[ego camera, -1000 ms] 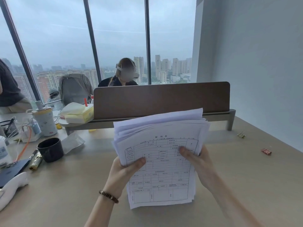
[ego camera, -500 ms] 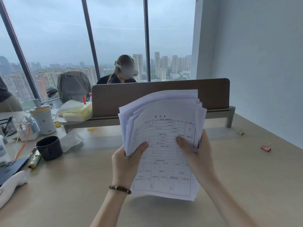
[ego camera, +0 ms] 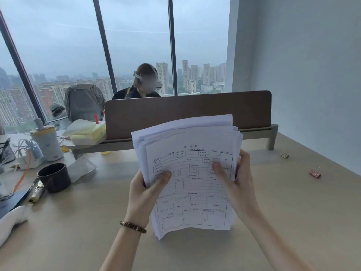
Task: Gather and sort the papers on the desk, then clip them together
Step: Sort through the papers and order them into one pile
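A long pale wooden desk (ego camera: 293,202) stretches ahead. Above it, upright, a thick uneven stack of white printed forms (ego camera: 191,184), its sheets fanned at the top. Left hand (ego camera: 145,194) clamps the stack's left edge, thumb across the front; right hand (ego camera: 237,184) grips the right edge. Far right on the desk: a small pink binder clip (ego camera: 314,174), and beyond it a small gold binder clip (ego camera: 284,154).

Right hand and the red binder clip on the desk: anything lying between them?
No. In the head view only bare desk separates the right hand, gripping the paper stack, from the red binder clip.
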`<state>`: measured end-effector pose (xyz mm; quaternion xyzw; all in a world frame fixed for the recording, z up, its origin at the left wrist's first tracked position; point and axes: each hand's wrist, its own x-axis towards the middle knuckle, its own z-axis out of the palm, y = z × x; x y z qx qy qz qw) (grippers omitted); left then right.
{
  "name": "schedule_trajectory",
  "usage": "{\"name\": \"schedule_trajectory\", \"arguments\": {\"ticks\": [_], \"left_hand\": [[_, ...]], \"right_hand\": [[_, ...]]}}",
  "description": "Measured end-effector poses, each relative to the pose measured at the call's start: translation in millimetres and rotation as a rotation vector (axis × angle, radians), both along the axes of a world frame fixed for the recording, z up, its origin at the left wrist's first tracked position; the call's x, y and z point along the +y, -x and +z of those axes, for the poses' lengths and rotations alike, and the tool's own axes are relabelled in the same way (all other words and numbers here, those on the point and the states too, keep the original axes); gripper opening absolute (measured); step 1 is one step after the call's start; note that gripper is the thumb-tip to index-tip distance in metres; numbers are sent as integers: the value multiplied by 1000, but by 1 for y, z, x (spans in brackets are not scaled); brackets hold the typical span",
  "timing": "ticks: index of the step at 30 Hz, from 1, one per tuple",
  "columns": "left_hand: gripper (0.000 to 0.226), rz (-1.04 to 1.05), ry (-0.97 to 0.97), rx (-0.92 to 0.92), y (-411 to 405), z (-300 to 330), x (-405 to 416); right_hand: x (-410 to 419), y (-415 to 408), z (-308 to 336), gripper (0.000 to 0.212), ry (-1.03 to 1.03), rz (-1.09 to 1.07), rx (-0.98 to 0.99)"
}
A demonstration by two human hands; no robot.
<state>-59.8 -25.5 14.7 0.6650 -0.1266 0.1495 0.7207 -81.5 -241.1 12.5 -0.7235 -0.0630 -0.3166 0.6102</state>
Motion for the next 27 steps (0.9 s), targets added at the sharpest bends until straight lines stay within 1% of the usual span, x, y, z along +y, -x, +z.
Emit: {"name": "schedule_trajectory", "arguments": {"ticks": [3, 5, 6, 9, 12, 14, 18, 20, 23, 27], "left_hand": [[42, -47, -9, -40, -3, 5, 2], [46, -56, -25, -91, -4, 11, 2], [45, -59, -34, -114, -5, 13, 2], [31, -68, -35, -144, -7, 22, 0], [27, -90, -14, -141, -8, 28, -4], [25, -83, 25, -110, -9, 31, -6], [26, -96, 101, -4, -11, 38, -5], [27, -136, 120, 31, -11, 40, -2], [25, -176, 100, 64, -13, 40, 2], [20, -226, 80, 93, -15, 39, 7]], "right_hand": [[-10, -7, 5, 49, -12, 68, -28], [-14, -10, 13, 52, 22, 98, -67], [-15, -12, 19, 57, 43, 105, -98], [-18, -15, 38, 79, 52, 126, -160], [-19, -18, 55, 87, 76, 104, -210], [-19, -19, 63, 81, 131, 74, -230], [-22, -23, 66, 55, 294, 37, -252], [-23, -24, 65, 46, 317, 7, -261], [-22, -25, 62, 43, 280, -21, -271], [-22, -23, 60, 46, 240, -10, -262]]}}
